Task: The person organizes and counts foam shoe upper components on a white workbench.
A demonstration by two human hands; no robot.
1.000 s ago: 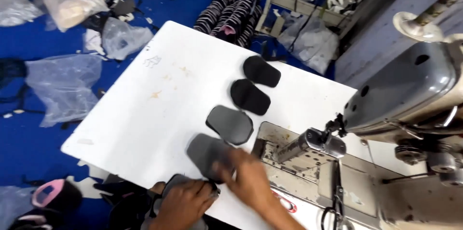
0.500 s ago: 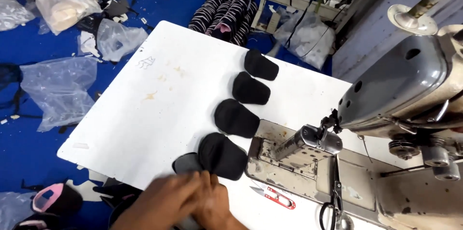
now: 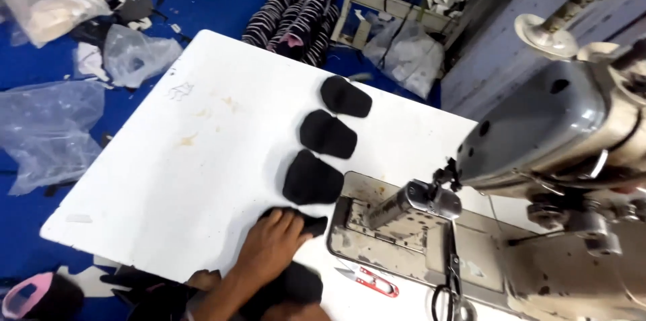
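Three black padded fabric pieces lie in a row on the white table: a far one, a middle one and a near one. My left hand lies on a fourth black piece at the table's near edge, with the fingers pressed on it. More black fabric sits just below that hand. Only a sliver of my right hand shows at the bottom edge, beneath that black fabric, and its fingers are hidden.
A grey sewing machine fills the right side, its needle area beside the row. Red thread snips lie by its base plate. The blue floor holds plastic bags and striped fabric stacks.
The fourth black piece has been pulled back to the near edge and is mostly covered by my hand. My hands have drawn back toward the bottom edge. The view has shifted.
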